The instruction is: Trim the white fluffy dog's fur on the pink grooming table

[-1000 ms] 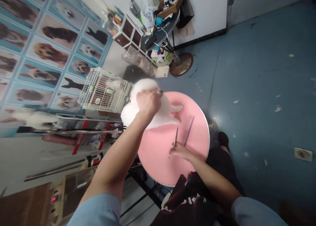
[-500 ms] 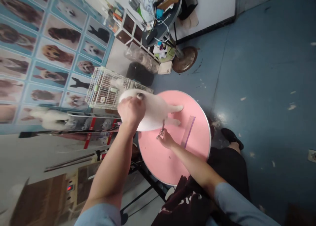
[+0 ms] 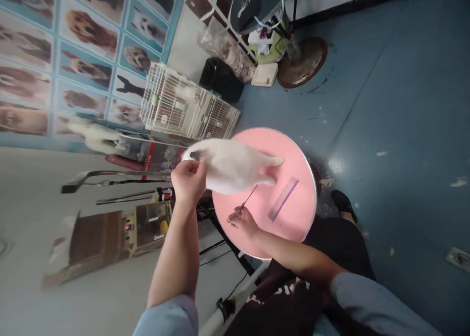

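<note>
A white-furred dog (image 3: 235,165) stands on a round pink table (image 3: 253,243), its legs pointing right in the view. My left hand (image 3: 189,182) is closed at the dog's head end, thumb and fingers pinched beside a small dark patch; exactly which part they grip is hard to see. In my right hand (image 3: 245,222) is a pair of scissors (image 3: 242,206), with its long blades pointing up toward the dog's underside and legs. A purple-backed metal comb (image 3: 284,199) lies on the tabletop, right of my right hand.
White wire cages (image 3: 176,103) and a black bin (image 3: 222,79) stand beyond the table. A dark stand with a round brown base (image 3: 303,62) is farther off. A grooming arm (image 3: 84,179) is at left. Fur tufts (image 3: 458,183) litter the blue floor.
My view has shifted. My left hand has turned and dropped below the dark patch. The scissors have swung to a slant, and my right hand sits slightly farther from the dog.
</note>
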Demonstrator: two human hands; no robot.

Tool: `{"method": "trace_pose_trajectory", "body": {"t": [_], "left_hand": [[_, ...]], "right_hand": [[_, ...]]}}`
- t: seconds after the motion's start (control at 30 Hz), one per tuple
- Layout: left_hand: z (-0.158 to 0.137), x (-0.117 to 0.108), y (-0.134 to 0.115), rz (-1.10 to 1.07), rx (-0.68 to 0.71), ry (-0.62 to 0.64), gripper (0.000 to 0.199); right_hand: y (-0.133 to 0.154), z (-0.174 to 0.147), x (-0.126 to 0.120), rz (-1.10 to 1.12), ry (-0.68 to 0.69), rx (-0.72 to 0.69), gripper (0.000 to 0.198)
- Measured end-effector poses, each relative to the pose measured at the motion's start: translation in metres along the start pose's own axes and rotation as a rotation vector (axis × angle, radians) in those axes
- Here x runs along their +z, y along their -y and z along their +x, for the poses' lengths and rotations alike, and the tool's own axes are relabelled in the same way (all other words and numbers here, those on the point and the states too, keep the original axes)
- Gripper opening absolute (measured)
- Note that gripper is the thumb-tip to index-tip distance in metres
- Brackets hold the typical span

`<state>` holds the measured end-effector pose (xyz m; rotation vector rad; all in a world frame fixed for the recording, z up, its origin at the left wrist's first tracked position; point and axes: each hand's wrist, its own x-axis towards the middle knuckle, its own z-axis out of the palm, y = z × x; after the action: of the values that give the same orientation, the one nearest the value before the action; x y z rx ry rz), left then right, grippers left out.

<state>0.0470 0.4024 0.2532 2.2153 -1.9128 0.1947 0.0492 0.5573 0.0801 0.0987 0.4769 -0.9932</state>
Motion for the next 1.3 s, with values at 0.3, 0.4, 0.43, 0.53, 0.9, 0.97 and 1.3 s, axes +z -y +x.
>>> {"method": "trace_pose_trajectory", "body": {"t": [0.3,0.4,0.43,0.53,0.9,0.97,1.3], "left_hand": [[-0.006,-0.013,-0.003,0.048,-0.089,0.09,0.019],[-0.007,-0.014,-0.004,0.066,-0.116,0.098,0.018],[-0.007,-0.014,-0.004,0.071,-0.122,0.097,0.018],[-0.007,-0.014,-0.003,0.074,-0.122,0.098,0.019],[-0.009,-0.001,-0.008,0.116,-0.038,0.104,0.022],[-0.01,0.002,-0.012,0.15,-0.016,0.106,0.021],[-0.014,0.014,-0.026,0.22,0.01,0.107,0.026]], "right_hand": [[0.061,-0.009,0.079,0.552,-0.018,0.24,0.028],[0.061,-0.008,0.078,0.57,-0.046,0.232,0.028],[0.06,-0.008,0.077,0.584,-0.051,0.251,0.025],[0.055,-0.007,0.071,0.581,-0.044,0.279,0.023],[0.049,-0.005,0.027,0.273,-0.068,0.189,0.034],[0.051,-0.005,0.017,0.15,-0.093,0.155,0.034],[0.086,-0.006,-0.01,-0.418,-0.158,0.051,0.038]]}}
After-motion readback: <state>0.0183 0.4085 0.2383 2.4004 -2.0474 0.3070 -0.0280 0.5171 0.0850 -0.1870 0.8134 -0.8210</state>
